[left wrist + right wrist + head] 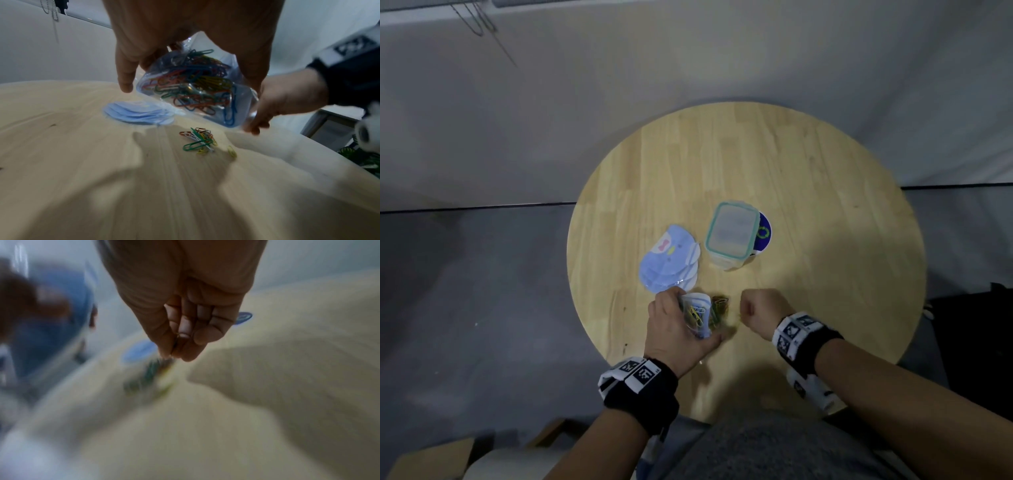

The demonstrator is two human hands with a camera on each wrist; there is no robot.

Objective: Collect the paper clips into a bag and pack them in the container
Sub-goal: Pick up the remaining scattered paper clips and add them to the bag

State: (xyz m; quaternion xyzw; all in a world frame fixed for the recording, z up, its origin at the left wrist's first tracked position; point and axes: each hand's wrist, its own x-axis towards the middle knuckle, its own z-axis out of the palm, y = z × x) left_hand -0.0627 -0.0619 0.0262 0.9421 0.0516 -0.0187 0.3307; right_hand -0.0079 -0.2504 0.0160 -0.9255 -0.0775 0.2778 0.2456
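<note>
My left hand (674, 318) grips a clear zip bag (195, 86) stuffed with coloured paper clips, held just above the table near its front edge. A small pile of loose paper clips (199, 141) lies on the wood under the bag, with one yellow clip (232, 151) apart from it. My right hand (748, 306) hovers to the right of the pile, its fingers curled and the fingertips (185, 353) pressed together. Blur hides whether anything is pinched there. The container (732, 233), clear with a teal-rimmed lid on it, stands further back.
A stack of pale blue bags (671, 260) lies left of the container. A dark blue disc (765, 233) pokes out from behind the container. The round wooden table (825, 205) has bare wood on its far and right side. The floor around it is grey.
</note>
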